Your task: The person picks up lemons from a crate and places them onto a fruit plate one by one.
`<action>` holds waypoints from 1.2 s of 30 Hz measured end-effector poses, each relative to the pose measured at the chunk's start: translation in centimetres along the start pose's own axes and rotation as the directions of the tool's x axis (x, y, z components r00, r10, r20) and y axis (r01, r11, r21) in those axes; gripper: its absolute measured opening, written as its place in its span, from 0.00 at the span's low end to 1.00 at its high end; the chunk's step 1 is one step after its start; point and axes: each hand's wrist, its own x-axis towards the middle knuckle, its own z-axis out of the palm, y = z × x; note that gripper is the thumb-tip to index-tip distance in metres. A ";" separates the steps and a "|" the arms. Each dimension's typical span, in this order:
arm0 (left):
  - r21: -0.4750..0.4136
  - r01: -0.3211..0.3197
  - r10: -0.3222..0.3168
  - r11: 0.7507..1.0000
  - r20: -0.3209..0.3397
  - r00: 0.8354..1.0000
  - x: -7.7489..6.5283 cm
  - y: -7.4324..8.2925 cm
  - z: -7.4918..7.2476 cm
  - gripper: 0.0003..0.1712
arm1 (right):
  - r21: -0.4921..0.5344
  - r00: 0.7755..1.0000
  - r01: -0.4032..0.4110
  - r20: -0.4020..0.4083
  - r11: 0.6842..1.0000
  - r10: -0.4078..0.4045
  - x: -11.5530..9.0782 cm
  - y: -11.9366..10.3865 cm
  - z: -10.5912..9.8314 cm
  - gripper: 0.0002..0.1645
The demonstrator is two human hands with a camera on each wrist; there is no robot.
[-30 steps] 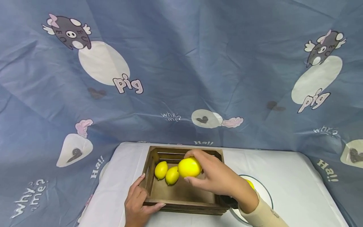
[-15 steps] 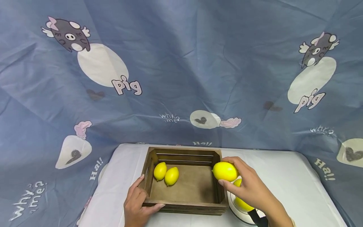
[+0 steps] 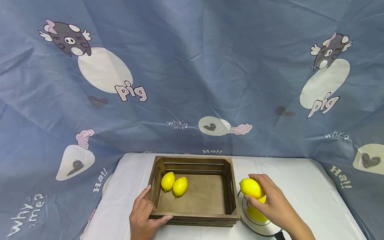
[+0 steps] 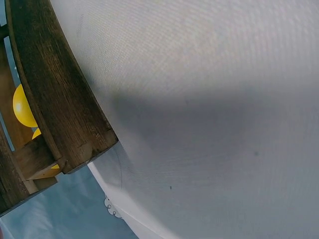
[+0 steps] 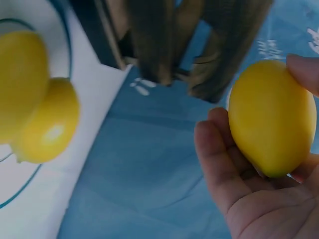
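My right hand (image 3: 277,203) holds a yellow lemon (image 3: 251,187) between thumb and fingers, to the right of the wooden crate (image 3: 196,216) and over a white plate (image 3: 265,230) with a dark rim. In the right wrist view the held lemon (image 5: 271,119) stands apart from two lemons on the plate, the nearer one (image 5: 20,84) partly cut off. The hand and held lemon partly hide the plate's lemons (image 3: 256,213) in the head view. At the crate's front left corner my left hand (image 3: 144,213) grips the rim. Inside the crate, two lemons (image 3: 180,186) lie side by side at the left.
A white cloth (image 3: 303,186) covers the table. Behind and beside it hangs a blue printed curtain (image 3: 168,83). The crate's slatted walls (image 4: 60,84) stand up around its floor, its right wall close to the plate.
My right hand has carried the lemon from above the crate rightward to above the plate. The left hand stays on the crate, and the two lemons inside lie unmoved.
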 end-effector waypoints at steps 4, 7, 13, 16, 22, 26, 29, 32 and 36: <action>0.004 -0.001 0.001 1.000 0.001 1.000 0.0 0.0 -0.1 0.42 | -0.054 0.998 -0.060 0.030 0.997 0.062 -0.1 1.1 0.8 0.35; 0.008 -0.002 0.002 1.000 -0.001 1.000 0.0 0.0 0.0 0.42 | -0.118 0.992 -0.112 0.047 0.987 0.118 -0.1 1.9 1.7 0.33; 0.011 0.008 -0.008 1.000 0.010 1.000 0.0 0.1 0.0 0.42 | -0.212 0.985 -0.150 0.052 0.966 0.164 -0.5 3.5 3.5 0.33; 0.009 0.012 -0.012 1.000 0.012 1.000 -0.1 0.1 0.0 0.42 | -0.227 0.985 -0.151 0.052 0.962 0.166 -0.8 4.2 4.4 0.33; 0.008 0.021 -0.021 1.000 0.010 1.000 -0.1 0.1 -0.1 0.42 | -0.196 0.986 -0.137 0.063 0.971 0.152 -1.2 5.1 5.5 0.33; 0.008 0.024 -0.024 1.000 0.010 1.000 -0.2 0.0 -0.1 0.42 | -0.173 0.995 -0.087 0.043 0.981 0.095 -1.2 5.3 6.2 0.34; 0.013 0.026 -0.026 1.000 0.019 0.999 -0.3 0.1 -0.1 0.42 | -0.194 0.997 -0.062 0.036 0.979 0.070 -1.3 5.3 6.7 0.32; 0.020 0.030 -0.030 0.999 0.029 0.999 -0.4 0.1 -0.1 0.41 | -0.225 0.997 -0.050 0.049 0.973 0.063 -1.4 5.0 7.1 0.27; 0.020 0.030 -0.030 0.999 0.030 0.999 -0.4 0.0 -0.1 0.42 | -0.240 0.995 -0.030 0.081 0.970 0.051 -1.4 4.8 7.5 0.25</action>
